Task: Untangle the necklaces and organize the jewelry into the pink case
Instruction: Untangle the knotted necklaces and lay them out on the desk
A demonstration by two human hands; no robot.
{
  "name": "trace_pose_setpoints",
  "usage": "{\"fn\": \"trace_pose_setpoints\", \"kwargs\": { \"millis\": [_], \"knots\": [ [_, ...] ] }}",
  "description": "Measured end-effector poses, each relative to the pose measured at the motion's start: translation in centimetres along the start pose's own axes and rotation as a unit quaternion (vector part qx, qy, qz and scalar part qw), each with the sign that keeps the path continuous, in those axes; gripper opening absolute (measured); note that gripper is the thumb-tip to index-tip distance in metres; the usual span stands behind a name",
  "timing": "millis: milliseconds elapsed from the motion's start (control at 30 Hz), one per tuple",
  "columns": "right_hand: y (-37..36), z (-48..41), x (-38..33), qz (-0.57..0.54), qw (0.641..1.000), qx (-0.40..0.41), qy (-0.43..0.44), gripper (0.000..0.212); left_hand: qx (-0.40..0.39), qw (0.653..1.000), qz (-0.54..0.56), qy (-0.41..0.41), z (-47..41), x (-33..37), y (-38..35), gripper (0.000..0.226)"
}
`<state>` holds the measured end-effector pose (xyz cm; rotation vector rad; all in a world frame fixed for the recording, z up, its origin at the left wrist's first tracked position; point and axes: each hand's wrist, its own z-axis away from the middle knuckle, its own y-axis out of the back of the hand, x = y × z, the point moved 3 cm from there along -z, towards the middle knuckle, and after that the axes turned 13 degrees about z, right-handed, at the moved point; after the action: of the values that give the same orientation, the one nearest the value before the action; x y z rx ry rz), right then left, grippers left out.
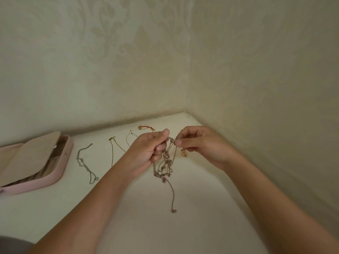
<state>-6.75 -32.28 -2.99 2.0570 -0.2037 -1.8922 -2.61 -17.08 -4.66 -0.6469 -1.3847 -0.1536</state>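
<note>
One knotted clump of chains (165,167) hangs pinched at its top by the left hand (152,149), fingers curled around it, and by thumb and forefinger of the right hand (198,142); its tail trails on the table (183,226) below them. Well left of them lies the pink case (55,173), lid ajar, with three loose chains (86,164) between.

A cream table (183,226) carries an open pink case (61,168) at left, 3 separate chains (112,154) beside it, and a red bracelet (145,127) near the wall.
</note>
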Motion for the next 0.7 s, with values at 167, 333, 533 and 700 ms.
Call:
{"fn": "trace_pose_setpoints", "kwargs": {
  "millis": [167,333,533,700],
  "knots": [
    [0.39,0.22,-0.33,-0.09,0.995,-0.028,-0.015,0.016,-0.023,0.999,0.013,0.046,0.24,-0.27,-0.29,0.033],
    [0.34,0.12,-0.27,-0.069,0.997,-0.021,-0.019,0.017,-0.027,0.999,0.024,0.031,0.25,0.04,-0.1,0.032],
    [0.6,0.24,-0.33,0.045,0.999,0.02,0.0,0.008,-0.044,0.999,-0.025,-0.012,0.24,0.15,-0.08,0.019],
    [0.67,0.31,-0.39,0.051,0.998,0.036,0.002,0.005,-0.049,0.998,-0.041,-0.018,0.11,0.04,0.0,0.011]
  ]
}}
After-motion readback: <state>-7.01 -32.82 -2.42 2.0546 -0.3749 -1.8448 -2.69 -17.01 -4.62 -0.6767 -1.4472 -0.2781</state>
